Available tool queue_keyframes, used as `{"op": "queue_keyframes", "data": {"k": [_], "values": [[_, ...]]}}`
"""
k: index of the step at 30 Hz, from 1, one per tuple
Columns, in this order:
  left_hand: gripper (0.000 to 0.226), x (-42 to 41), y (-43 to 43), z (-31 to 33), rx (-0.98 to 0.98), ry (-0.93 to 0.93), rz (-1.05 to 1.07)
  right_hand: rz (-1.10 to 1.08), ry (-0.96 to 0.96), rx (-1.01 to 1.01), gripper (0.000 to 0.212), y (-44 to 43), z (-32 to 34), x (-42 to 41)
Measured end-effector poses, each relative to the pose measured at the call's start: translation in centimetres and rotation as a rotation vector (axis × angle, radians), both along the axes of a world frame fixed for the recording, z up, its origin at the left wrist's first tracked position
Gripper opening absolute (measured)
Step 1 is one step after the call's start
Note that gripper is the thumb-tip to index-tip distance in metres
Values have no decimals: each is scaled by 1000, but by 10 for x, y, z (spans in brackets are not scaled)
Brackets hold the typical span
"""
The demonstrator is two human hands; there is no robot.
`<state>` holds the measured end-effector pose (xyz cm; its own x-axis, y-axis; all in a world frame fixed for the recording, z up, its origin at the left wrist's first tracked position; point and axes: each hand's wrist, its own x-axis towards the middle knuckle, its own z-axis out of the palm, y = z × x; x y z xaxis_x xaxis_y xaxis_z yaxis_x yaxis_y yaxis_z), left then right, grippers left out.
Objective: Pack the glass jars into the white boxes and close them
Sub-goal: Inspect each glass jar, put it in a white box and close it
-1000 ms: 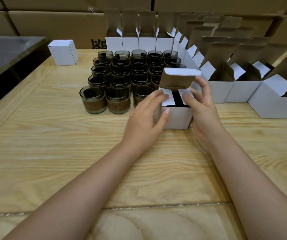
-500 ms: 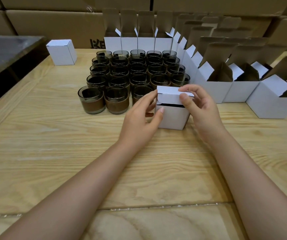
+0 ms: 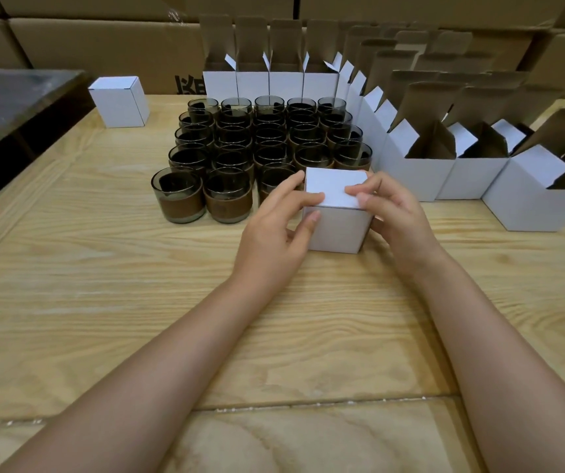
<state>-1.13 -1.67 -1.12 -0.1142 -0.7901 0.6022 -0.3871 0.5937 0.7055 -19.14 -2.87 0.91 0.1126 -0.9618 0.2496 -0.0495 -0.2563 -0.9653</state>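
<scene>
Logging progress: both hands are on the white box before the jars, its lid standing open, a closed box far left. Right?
No: the head view shows the white box with its lid folded down shut. The left hand and right hand are on it, before the jars, the closed box far left.

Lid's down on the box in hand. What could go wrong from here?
1. The lid may not be fully tucked: the left hand and right hand both press on top of the box, so it could spring up when the grip loosens.
2. The nearest jar stands close behind the box; moving the box carelessly might knock it.
3. The open boxes stand close beside the right hand; a wide sweep could snag a flap.
</scene>
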Motion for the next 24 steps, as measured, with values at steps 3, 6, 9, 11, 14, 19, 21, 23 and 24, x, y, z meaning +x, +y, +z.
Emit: {"op": "queue_keyframes", "data": {"k": [3,6,9,11,14,19,21,23,24], "values": [[20,1,-1,3,-14,-31,7,-7,-51,62,23,-3,0,-3],[22,1,-1,3,-36,-44,19,10,-50,44,26,0,-1,-2],[25,0,3,6,-37,-67,55,47,-58,50,24,2,-3,-4],[27,0,7,10,-13,-105,67,61,-78,84,24,2,-3,-8],[30,1,15,17,-81,-255,157,45,-75,88,29,3,-3,-7],[57,7,33,29,-211,-716,456,157,-63,35,43,7,-4,13],[53,10,39,29,-195,-773,500,210,-34,17,40,11,-8,20],[47,20,47,29,-203,-742,541,241,5,20,41,14,-10,29],[45,26,52,28,-229,-732,561,244,29,26,43,15,-11,31]]}}
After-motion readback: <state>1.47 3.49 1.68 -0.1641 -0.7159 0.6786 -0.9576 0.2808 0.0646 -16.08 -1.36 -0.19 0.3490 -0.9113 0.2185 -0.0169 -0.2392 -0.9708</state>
